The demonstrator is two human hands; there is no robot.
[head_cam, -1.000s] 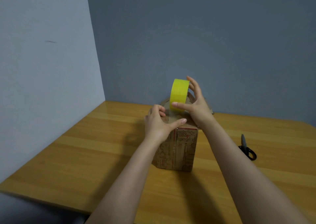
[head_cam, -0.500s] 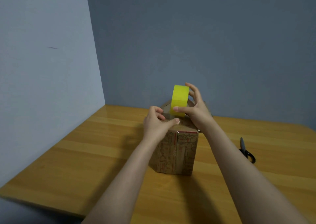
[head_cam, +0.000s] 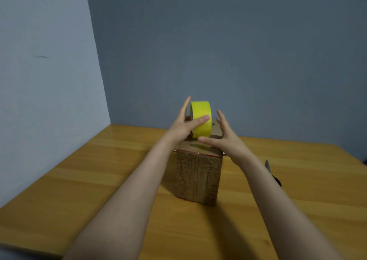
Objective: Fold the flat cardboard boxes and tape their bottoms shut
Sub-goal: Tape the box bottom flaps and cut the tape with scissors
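- Box stood upright on the counter; tape roll sat on edge on its top face, axle running left-right.
- Left grip was clamped on the roll. Right grip was spread just beside it, thumb at the roll's near foot.
- We judged the next pull to run away from us.

a wooden table carries a printed cardboard box (standing upright) and black scissors lying apart.
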